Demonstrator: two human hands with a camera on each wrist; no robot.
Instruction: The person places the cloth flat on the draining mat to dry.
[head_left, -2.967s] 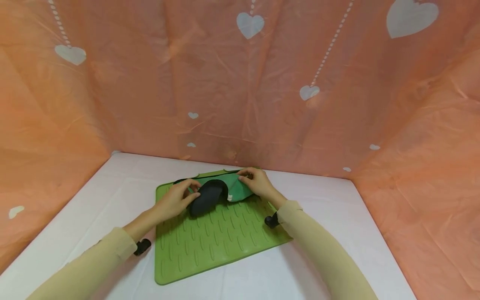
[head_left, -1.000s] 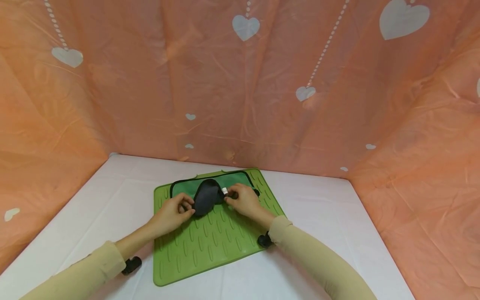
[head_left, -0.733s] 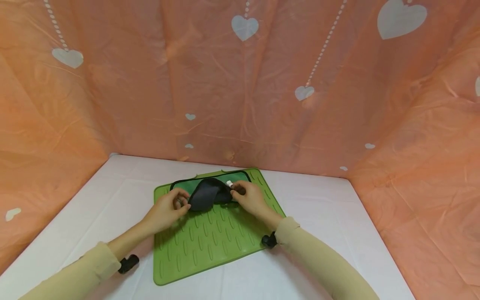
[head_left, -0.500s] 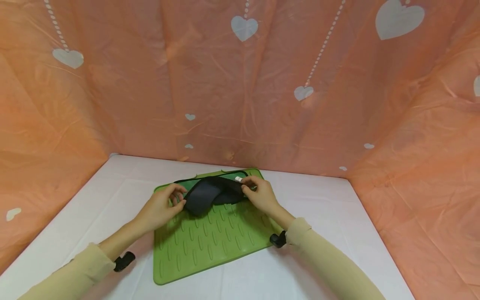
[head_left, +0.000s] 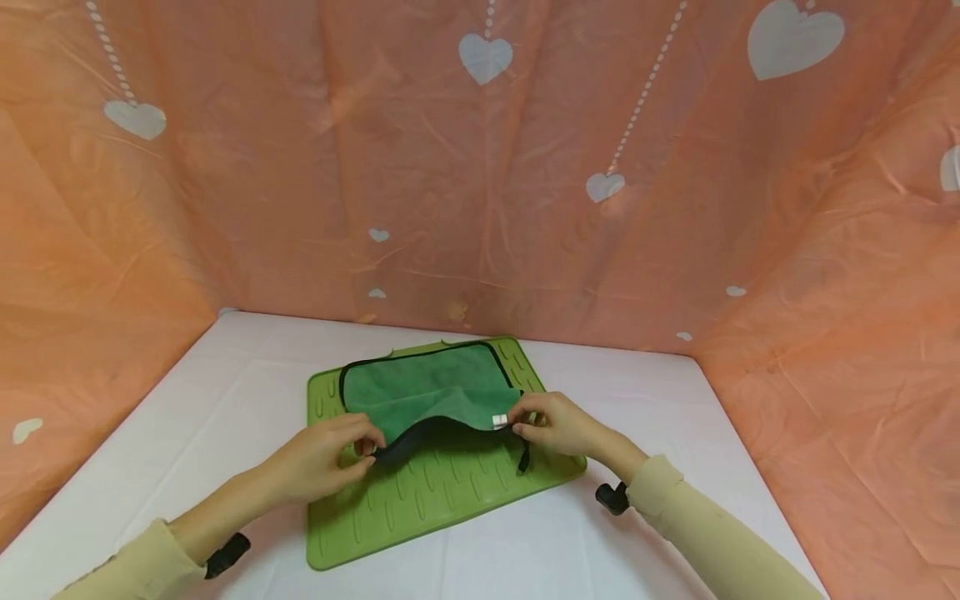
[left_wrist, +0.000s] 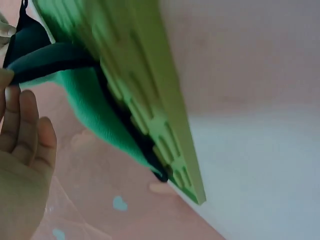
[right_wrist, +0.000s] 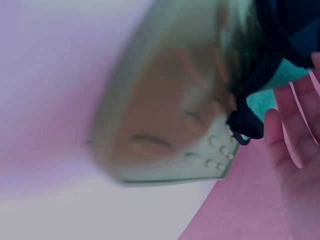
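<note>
A green cloth [head_left: 423,379] with black edging and a dark underside lies spread over the back of a ribbed green mat [head_left: 420,504]. Its near edge is lifted in a wave. My left hand [head_left: 322,458] pinches the near left corner between thumb and fingers; in the left wrist view the other fingers of that left hand [left_wrist: 25,165] lie below the edge. Beside a white tag [head_left: 500,421], my right hand [head_left: 562,425] pinches the near right corner. A short black strap [head_left: 524,457] hangs there. The right wrist view is partly blurred, showing the dark underside [right_wrist: 305,37].
Under the mat is a white-covered table [head_left: 660,408]. Orange curtains [head_left: 420,167] printed with pale hearts stand behind it and along both sides. A black camera mount sits at each wrist, the right mount [head_left: 612,498] hanging just above the table.
The folded, dark-side-up part of the cloth has been drawn toward me and opened, so green now faces up. My hands have moved apart and nearer, the right one going right.
</note>
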